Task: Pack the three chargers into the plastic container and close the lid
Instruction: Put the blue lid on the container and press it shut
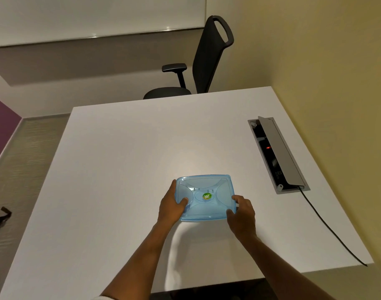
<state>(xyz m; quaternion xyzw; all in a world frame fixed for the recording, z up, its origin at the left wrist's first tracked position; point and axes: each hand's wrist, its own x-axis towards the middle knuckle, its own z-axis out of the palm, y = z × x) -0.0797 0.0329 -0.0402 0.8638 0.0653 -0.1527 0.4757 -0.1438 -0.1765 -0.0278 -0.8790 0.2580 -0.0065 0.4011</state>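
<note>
Two bare forearms reach up from the bottom edge to a blue see-through plastic container [204, 197] sitting on the white table [124, 161], a little right of centre and towards the near side. Its lid [206, 187] is on top, with a green round sticker [206, 196] in the middle. The left hand [171, 207] grips the left edge, thumb on the lid; the right hand [242, 215] clasps the near right corner. No chargers can be made out. Further right, an open socket hatch [277, 153] with a black cable [328, 224]. Beyond the table, a black office chair [206, 59]
</note>
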